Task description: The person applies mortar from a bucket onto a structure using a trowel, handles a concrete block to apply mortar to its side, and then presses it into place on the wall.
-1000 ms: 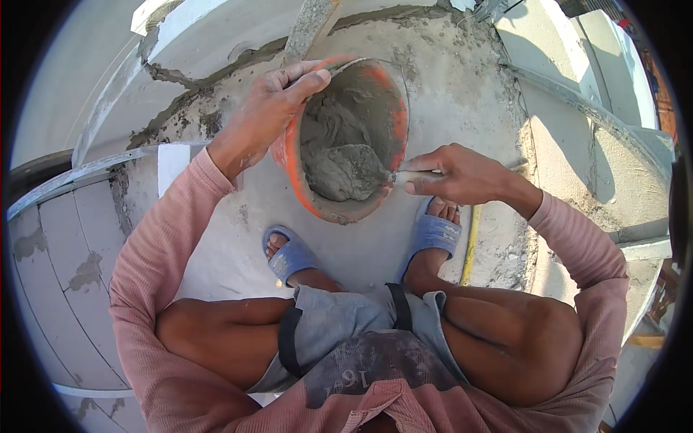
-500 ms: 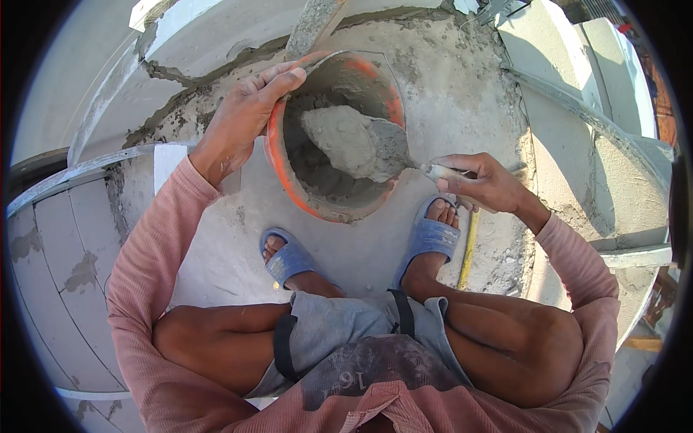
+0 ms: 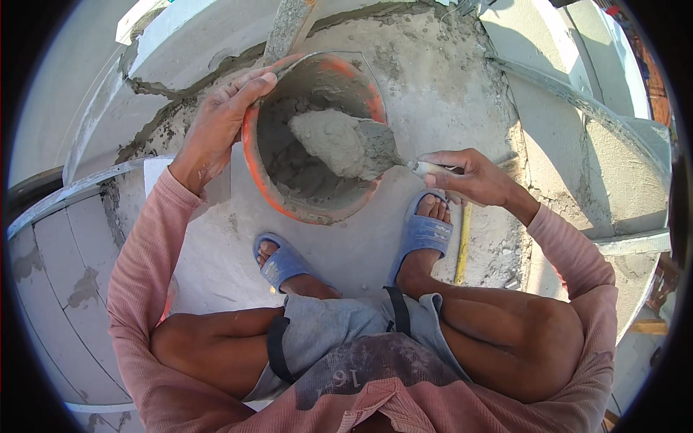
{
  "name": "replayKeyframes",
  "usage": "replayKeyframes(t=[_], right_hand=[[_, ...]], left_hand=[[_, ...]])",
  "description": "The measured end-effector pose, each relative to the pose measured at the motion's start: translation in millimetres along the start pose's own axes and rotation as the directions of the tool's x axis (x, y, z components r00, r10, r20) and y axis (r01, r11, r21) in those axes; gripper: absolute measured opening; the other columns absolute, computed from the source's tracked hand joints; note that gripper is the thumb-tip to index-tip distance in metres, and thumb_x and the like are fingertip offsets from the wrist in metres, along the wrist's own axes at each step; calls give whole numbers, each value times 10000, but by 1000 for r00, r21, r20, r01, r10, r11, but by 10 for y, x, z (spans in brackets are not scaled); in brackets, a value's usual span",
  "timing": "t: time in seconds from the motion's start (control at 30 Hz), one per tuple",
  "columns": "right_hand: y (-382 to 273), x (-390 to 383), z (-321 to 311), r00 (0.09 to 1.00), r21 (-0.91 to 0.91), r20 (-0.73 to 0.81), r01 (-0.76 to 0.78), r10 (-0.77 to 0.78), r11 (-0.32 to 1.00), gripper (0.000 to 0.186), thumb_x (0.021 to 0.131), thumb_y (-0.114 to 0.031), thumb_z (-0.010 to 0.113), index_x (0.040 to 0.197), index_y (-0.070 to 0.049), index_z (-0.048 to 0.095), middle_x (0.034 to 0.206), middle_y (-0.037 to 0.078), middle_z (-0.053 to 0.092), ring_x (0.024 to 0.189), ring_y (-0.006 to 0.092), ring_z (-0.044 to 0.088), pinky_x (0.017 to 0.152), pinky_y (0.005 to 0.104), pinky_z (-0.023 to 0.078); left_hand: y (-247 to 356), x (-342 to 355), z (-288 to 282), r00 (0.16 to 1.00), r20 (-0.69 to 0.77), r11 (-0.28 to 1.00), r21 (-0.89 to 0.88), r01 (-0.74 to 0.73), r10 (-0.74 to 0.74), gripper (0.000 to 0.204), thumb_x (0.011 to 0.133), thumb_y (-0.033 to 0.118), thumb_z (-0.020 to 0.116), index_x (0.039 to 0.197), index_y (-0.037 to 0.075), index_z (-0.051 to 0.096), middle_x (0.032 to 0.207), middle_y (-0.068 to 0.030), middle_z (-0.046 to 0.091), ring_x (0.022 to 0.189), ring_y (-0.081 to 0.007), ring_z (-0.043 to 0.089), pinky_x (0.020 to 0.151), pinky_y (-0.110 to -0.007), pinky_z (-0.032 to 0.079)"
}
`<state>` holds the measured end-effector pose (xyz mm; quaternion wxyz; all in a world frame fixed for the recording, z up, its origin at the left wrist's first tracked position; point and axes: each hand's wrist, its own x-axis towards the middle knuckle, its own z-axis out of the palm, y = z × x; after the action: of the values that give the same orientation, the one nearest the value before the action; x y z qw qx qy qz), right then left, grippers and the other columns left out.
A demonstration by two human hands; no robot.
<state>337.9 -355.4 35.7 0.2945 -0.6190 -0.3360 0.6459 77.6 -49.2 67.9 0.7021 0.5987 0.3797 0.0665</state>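
1. In the head view, we had our right hand (image 3: 473,177) clasped round the pale handle of a trowel (image 3: 382,150), fingers closed on it.
2. Our left hand (image 3: 225,119) grasped the upper left rim of an orange, mortar-smeared bucket (image 3: 255,173), thumb over the lip.
3. The bucket's mouth was over the floor (image 3: 419,79), toward the far edge, where curved pale blocks (image 3: 189,45) ran.
4. The trowel's long axis ran leftward from our right fingers and slightly toward that far edge, crossing the bucket's right rim. Its mound of mortar (image 3: 328,137) lay over the bucket's mouth, between our hands; only the right one held the tool.
5. A yellow rod (image 3: 463,245) lay near the floor's right edge, just beside one blue sandal (image 3: 427,227).
6. Mortar covered the blade's tip, so we could not make out its outline. We could not tell whether the trowel's neck touched the rim, nor whether the bucket's base met the floor. Some left fingertips were hidden past the rim, and the right fingers' undersides were out of sight.
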Motion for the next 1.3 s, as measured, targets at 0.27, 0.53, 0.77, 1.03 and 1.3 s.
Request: replayKeyframes(t=[0.27, 0.53, 0.77, 1.03, 1.3], right_hand=[[94, -184, -107, 993, 189, -116, 57, -36, 980, 390, 1023, -278, 710, 1311, -16, 687, 910, 12, 690, 646, 59, 576, 581, 243, 477], [6, -372, -378, 931, 455, -363, 139, 41, 879, 351, 1060, -343, 619, 1209, -27, 650, 979, 75, 698, 563, 111, 586, 468, 256, 497], [-302, 119, -862, 750, 378, -662, 331, 3, 865, 445, 1036, -308, 615, 1329, 23, 566, 990, 109, 690, 594, 137, 588, 479, 258, 500], [-261, 1353, -1620, 511, 25, -848, 306, -141, 952, 420, 985, -260, 643, 1286, 33, 625, 984, 100, 679, 619, 184, 599, 604, 345, 574], [109, 1697, -1767, 377, -352, -863, 31, -337, 936, 458, 925, -336, 682, 1273, -38, 682, 1083, 203, 736, 1020, 336, 717, 856, 429, 568]], left_hand=[[120, -68, 72, 1000, -11, 999, -35, 25, -25, 524, 1018, 334, 672, 1437, 23, 619, 1294, -53, 696, 1119, -106, 660, 963, -245, 522], [109, -21, 72, 1000, -13, 998, -51, 28, -29, 498, 1023, 325, 674, 1427, 35, 635, 1307, -40, 698, 1146, -108, 655, 993, -254, 509], [83, -34, 60, 999, -29, 999, -27, 39, -40, 525, 1027, 333, 669, 1454, 34, 611, 1338, -37, 681, 1173, -108, 638, 1011, -250, 492], [182, -70, 162, 1000, -5, 1000, -3, 12, -12, 541, 1038, 341, 645, 1473, 24, 590, 1363, -45, 668, 1207, -113, 619, 1048, -252, 466], [159, -54, 133, 999, -38, 1000, 20, 17, -16, 520, 1055, 303, 609, 1483, 8, 577, 1393, -67, 656, 1241, -133, 605, 1076, -266, 452]])
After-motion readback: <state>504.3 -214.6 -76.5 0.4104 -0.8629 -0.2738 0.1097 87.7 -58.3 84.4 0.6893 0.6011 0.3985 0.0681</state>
